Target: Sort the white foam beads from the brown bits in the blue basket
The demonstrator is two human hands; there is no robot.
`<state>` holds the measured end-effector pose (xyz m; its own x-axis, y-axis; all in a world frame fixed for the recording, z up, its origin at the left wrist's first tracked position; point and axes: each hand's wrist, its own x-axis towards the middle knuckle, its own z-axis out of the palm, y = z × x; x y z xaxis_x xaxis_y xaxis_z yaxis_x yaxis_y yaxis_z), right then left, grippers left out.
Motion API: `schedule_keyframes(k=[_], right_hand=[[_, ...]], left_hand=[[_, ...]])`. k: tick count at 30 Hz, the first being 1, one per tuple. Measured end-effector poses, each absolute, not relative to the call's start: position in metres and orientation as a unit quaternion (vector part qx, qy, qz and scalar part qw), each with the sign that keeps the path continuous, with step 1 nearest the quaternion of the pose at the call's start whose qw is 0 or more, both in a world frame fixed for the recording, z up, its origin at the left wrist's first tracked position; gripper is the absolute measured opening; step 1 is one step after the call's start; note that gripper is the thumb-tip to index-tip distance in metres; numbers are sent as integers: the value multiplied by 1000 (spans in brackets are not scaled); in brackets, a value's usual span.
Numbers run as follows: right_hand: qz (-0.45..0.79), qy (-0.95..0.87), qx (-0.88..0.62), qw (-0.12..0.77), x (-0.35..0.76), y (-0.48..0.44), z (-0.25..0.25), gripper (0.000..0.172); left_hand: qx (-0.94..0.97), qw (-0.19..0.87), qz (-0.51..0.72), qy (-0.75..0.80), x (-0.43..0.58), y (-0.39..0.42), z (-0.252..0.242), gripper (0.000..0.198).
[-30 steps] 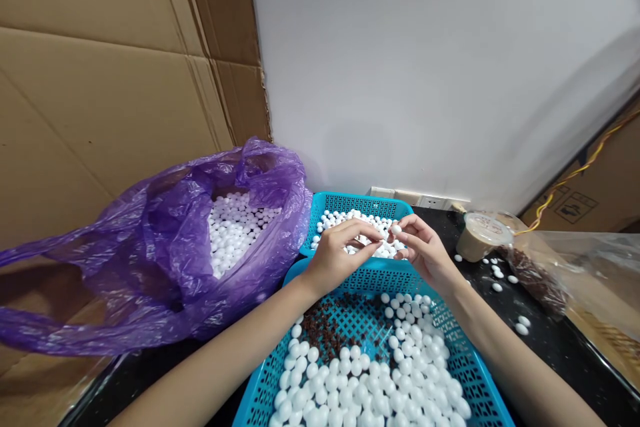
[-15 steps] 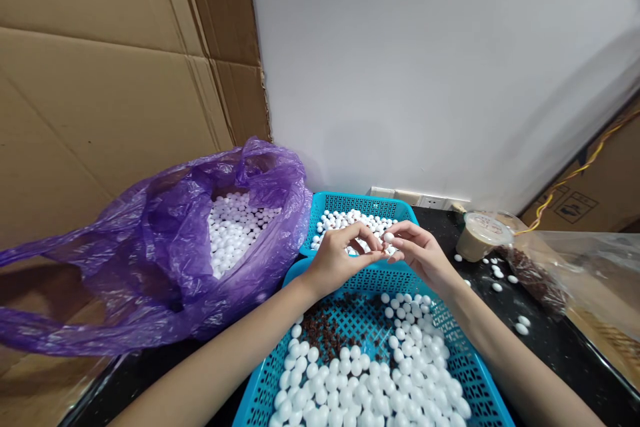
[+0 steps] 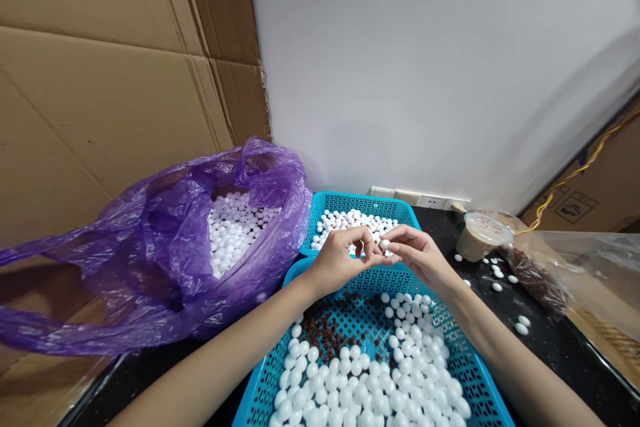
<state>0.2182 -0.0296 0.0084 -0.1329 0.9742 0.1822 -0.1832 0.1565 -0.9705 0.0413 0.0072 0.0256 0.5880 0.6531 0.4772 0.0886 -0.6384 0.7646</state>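
One white ball [image 3: 385, 245] in head view, pinched between right hand's [image 3: 419, 256] thumb and index finger, above where far blue basket [image 3: 350, 200] meets near blue basket [image 3: 260, 383]. Left hand [image 3: 341, 259]: thumb and index tips together just beside the ball, can't tell if gripping anything. Both baskets hold white balls; near one also has brown bits [image 3: 327, 337]. Purple bag [image 3: 173, 220] of white balls at left; tape roll [image 3: 483, 238] on black counter [image 3: 555, 360], right.

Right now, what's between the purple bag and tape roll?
The head view shows the far blue basket of white balls, then black countertop, plus left hand and right hand.
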Motion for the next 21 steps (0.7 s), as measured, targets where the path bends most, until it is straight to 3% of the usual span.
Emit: schedule_keyframes(k=[13,18,21], right_hand=[[536,-520,-374,550,219,-30,8,11],[539,-524,-371,545,219,-30,8,11],[547,-522,-360,546,219,-29,8,11]], left_hand=[[799,391,404,212,42,7,24,32],[825,303,427,213,42,10,24,18],[845,250,433,189,41,10,23,21]])
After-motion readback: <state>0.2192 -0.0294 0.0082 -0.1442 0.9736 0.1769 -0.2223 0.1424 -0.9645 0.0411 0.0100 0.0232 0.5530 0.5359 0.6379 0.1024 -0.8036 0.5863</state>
